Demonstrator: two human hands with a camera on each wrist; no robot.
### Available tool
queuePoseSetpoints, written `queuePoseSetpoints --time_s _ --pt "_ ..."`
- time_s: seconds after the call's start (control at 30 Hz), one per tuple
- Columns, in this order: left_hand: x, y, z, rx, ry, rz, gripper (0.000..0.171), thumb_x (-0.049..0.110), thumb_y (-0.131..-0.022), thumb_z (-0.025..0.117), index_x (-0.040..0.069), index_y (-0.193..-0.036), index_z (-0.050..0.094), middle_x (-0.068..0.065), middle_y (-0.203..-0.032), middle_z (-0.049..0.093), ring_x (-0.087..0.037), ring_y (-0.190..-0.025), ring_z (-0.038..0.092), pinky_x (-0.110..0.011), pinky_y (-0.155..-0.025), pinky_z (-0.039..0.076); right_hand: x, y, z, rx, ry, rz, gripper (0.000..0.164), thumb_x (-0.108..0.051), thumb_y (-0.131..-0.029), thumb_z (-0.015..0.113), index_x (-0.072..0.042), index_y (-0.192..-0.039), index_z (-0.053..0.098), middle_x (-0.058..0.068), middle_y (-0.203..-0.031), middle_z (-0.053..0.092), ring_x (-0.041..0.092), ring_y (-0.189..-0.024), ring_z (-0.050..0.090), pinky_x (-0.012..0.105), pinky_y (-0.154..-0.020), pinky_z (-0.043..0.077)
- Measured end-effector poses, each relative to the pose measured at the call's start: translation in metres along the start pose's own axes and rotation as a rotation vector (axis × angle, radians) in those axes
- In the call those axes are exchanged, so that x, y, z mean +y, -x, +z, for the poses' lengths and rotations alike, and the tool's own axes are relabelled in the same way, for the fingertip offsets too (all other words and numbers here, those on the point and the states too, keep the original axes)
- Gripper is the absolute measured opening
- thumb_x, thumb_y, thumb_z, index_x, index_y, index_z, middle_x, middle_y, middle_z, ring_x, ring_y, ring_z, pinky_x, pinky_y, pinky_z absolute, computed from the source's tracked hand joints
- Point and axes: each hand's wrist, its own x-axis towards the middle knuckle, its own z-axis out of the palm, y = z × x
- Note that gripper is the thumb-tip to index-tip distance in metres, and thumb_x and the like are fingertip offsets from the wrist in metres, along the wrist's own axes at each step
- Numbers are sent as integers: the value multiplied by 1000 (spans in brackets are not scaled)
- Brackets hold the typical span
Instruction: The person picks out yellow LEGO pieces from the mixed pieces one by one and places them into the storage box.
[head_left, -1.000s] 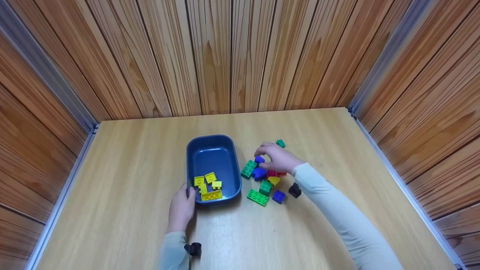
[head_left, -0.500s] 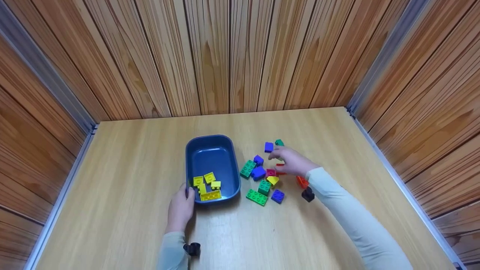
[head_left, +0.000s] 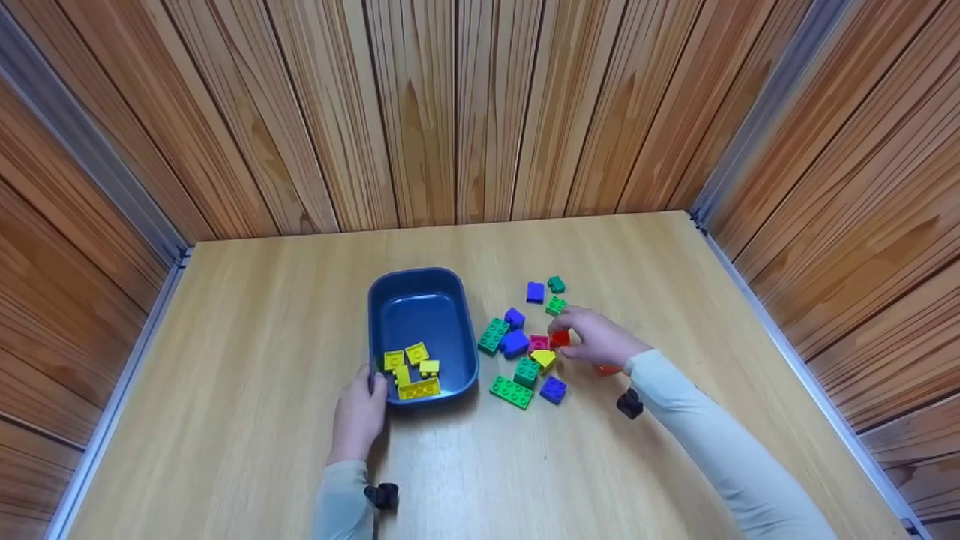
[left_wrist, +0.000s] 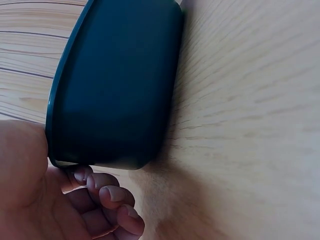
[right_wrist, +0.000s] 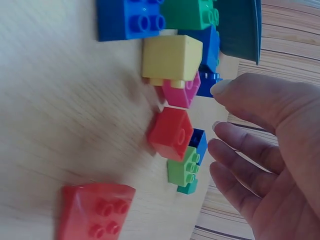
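Observation:
At the near left corner of the dark blue tray, my left hand grips the rim, thumb on top and fingers curled below, as the left wrist view also shows. Several yellow bricks lie in the tray's near end. My right hand is over the loose bricks, thumb and fingers apart around a small red brick. In the right wrist view a gap separates the fingers from that red brick, and nothing is held. Close by sit a pink brick and a yellow brick.
Right of the tray lie green bricks, blue bricks and a light green brick. A larger red brick is partly hidden under my right wrist. Wood-panel walls enclose the table at the back and sides.
My right hand has moved right and nearer to me, from over the blue bricks to the small red brick. The light green brick has come into view. My left hand keeps its grip.

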Motion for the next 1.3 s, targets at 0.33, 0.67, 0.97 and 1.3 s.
queuePoseSetpoints --time_s 0.33,0.67,0.97,1.3 --pt "-2 1 1 47 -14 47 39 25 -100 38 0 -128 50 -18 -117 58 -30 -100 54 -49 -92 43 -5 6 13 -25 -18 -60 33 -11 -84 73 -7 -116 66 8 -110 60 26 -102 57 40 -90 47" --pt "-2 0 2 46 -15 40 40 27 -101 38 1 -128 50 -17 -114 58 -30 -99 53 -48 -92 43 -9 5 24 -61 0 -47 35 -15 -86 71 -13 -120 65 -1 -113 60 17 -104 57 36 -91 47" --pt "-1 0 1 30 -10 28 46 28 -101 37 0 -137 45 -21 -130 53 -33 -115 52 -51 -99 39 -13 1 34 -46 24 -75 39 -16 -84 74 -17 -122 65 -4 -112 58 13 -100 56 33 -89 48" --pt "-2 1 0 -6 -11 10 54 30 -102 36 -4 -145 33 -24 -143 39 -38 -130 40 -51 -104 33 -12 -1 40 -53 50 -53 40 -14 -84 74 -19 -122 65 -4 -112 54 13 -101 54 33 -91 47"
